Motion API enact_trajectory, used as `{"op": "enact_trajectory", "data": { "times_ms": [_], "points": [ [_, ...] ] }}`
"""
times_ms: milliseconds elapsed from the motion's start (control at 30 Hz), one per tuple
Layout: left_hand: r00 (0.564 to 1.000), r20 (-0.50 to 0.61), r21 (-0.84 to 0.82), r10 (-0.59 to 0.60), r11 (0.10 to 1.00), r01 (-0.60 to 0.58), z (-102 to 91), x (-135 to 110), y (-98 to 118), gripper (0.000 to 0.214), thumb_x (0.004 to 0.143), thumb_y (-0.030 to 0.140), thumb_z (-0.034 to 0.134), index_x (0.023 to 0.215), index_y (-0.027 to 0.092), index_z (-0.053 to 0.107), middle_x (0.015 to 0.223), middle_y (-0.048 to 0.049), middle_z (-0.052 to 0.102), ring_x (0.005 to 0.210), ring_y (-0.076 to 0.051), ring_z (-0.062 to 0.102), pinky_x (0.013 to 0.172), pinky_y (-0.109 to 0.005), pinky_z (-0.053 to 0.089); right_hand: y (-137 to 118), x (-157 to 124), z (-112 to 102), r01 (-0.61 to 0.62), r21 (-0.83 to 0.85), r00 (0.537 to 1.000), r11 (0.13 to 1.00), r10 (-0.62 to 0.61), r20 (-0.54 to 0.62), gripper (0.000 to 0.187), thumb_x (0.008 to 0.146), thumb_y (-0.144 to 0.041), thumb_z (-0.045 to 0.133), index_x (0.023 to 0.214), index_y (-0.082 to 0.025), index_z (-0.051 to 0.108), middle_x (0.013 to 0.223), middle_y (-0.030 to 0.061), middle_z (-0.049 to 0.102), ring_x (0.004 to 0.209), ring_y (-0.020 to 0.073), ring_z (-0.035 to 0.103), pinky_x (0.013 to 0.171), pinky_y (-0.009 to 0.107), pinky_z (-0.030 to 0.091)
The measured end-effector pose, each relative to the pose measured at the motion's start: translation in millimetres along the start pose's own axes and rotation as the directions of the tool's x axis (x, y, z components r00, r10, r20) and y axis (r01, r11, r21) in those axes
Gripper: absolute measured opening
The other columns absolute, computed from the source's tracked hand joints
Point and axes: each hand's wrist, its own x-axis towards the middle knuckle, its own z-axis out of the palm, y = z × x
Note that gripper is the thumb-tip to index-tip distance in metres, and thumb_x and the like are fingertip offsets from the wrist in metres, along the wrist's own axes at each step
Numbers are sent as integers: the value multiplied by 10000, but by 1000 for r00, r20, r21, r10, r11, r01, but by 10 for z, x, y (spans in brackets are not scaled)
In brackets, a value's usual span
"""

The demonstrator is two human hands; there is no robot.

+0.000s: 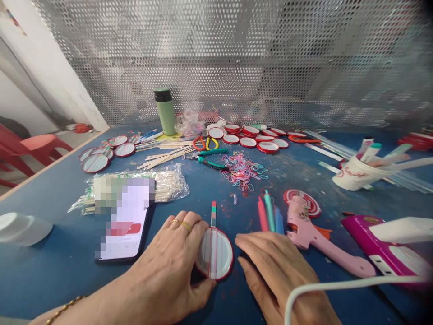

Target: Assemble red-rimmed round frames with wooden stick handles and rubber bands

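Observation:
My left hand [181, 266] curls around the left edge of a red-rimmed jar lid [223, 257], with the thumb at its lower edge. The lid lies on the blue table, its white inside facing up. Across it runs a narrow flat stick, and its colour-banded end [213, 212] sticks out beyond the far rim. To the right of the lid, and apart from it, my right hand [277, 271] rests with fingers stretched out and nothing in them. A white cable [321, 286] passes over its back.
A phone [128, 221] lies left. A pink glue gun [324, 248], coloured pens [268, 210] and a magenta power strip [365, 234] lie right. Beyond are loose paper clips [241, 171], pliers [213, 163], wooden sticks [165, 155], more lids [248, 142], a green bottle [165, 113] and a pen cup [355, 174].

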Motion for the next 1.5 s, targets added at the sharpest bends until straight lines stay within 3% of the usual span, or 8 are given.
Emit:
{"op": "enact_trajectory", "data": {
  "times_ms": [500,833,967,1067,1133,1233,1267,1500],
  "points": [
    [980,-171,3,102,995,-103,-52,-46,-26,519,722,230,635,1206,192,451,1222,-119,508,1146,-284,498,976,-454,468,-49,51,-49,-45,-17,999,999,45,-23,201,937,-128,523,1110,-147,623,966,74,693,916,198,625,832,341,497],
    [997,-49,-1,56,998,-56,-28,-12,-79,414,738,234,617,1135,178,516,1162,-106,523,1087,-283,494,965,-477,453,-65,43,-20,54,54,991,997,-60,119,218,950,-196,512,1094,-191,676,1032,82,706,941,193,624,847,351,530],
    [998,-28,-50,50,997,-52,-21,-5,-86,428,752,256,628,1157,173,517,1198,-105,502,1103,-274,475,971,-460,450,-62,26,85,83,24,996,996,-83,-11,223,961,-203,481,960,-199,704,918,70,711,854,193,614,771,351,515],
    [999,-4,-84,36,996,-36,-51,6,-79,410,765,270,635,1148,178,524,1198,-100,502,1088,-267,476,961,-457,452,-84,53,57,77,23,997,997,-78,20,261,964,-178,454,898,-196,706,858,66,710,814,181,611,765,342,514],
    [1000,22,-94,23,995,-21,-85,15,-67,385,770,283,638,1128,184,534,1182,-96,509,1065,-266,482,943,-461,457,-91,72,2,50,22,986,999,-53,160,250,964,-162,456,945,-189,704,915,71,718,838,178,625,791,336,519],
    [999,52,-102,12,995,-7,-133,21,-44,366,785,314,633,1115,186,540,1171,-97,517,1064,-272,483,947,-470,457,-64,67,-45,52,27,986,998,-55,160,241,963,-168,460,977,-194,699,951,71,730,823,180,642,770,331,525],
    [998,60,-103,10,995,-3,-144,21,-37,364,789,322,631,1113,186,539,1174,-98,516,1075,-274,481,961,-473,452,-48,60,-45,100,34,993,994,-102,56,255,963,-174,452,940,-207,703,903,58,736,768,172,640,732,326,526],
    [997,72,-104,-10,994,17,-143,18,-24,368,784,326,642,1109,198,530,1198,-93,507,1112,-276,472,1023,-484,425,-4,77,-36,135,11,977,991,-135,162,223,952,-181,487,1012,-195,701,982,62,758,816,194,686,772,352,548]
  ]
}}
